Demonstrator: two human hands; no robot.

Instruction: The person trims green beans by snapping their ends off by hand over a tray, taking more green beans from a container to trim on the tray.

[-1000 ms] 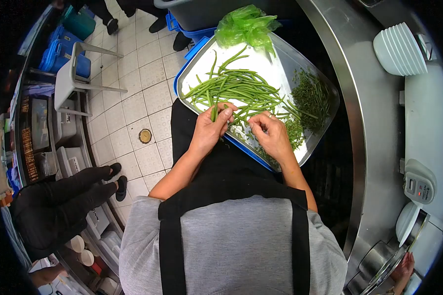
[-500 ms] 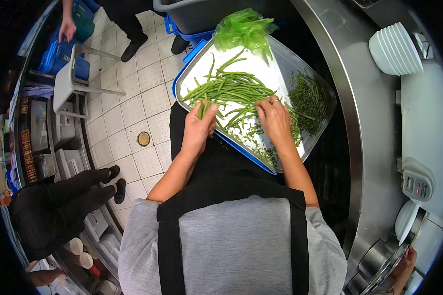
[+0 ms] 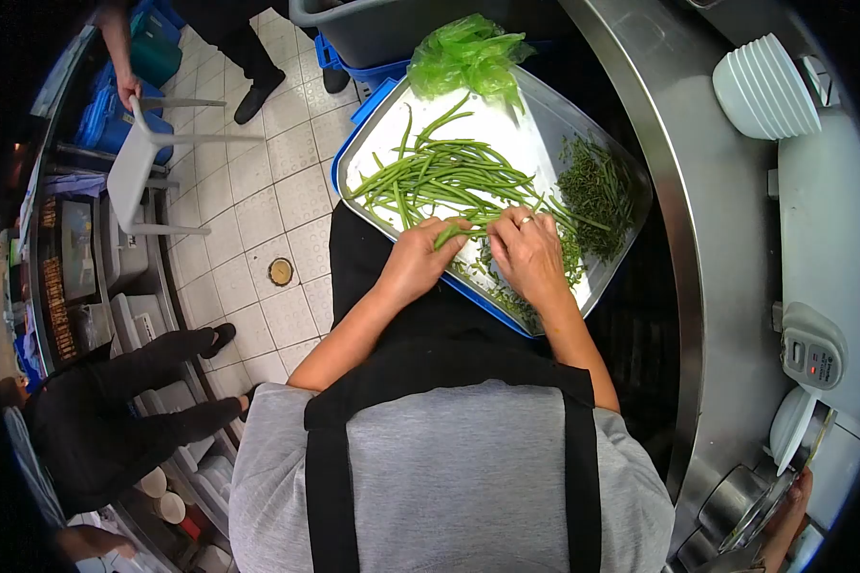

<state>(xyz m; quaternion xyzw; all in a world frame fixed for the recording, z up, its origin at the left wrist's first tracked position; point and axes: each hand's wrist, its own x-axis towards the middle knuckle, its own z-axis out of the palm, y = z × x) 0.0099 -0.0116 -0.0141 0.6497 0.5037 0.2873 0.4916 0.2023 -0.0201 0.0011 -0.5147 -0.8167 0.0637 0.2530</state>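
Note:
Across my lap rests a shallow metal tray (image 3: 610, 286) holding a heap of long green beans (image 3: 449, 172). My left hand (image 3: 419, 263), low at the tray's near edge, is closed around some green beans (image 3: 454, 232) whose ends point to the right. Close beside it, my right hand (image 3: 530, 256) is closed with fingertips pinched at the far ends of those beans. Exactly what sits between its fingertips is hidden. Small cut bean ends (image 3: 571, 256) lie scattered under and beyond my right hand. A darker pile of thin trimmings (image 3: 597, 196) fills the tray's right corner.
A crumpled green plastic bag (image 3: 468, 57) lies at the tray's far corner, near a grey bin (image 3: 382, 33). On the right runs a steel counter (image 3: 669, 172) with stacked white bowls (image 3: 766, 88). At left, another person's hand (image 3: 129, 88) grips a white stool (image 3: 134, 162); others stand nearby.
My left hand has moved right with its beans to meet my right hand, which has come slightly nearer to me. Another person's hand now holds the stool, which has shifted.

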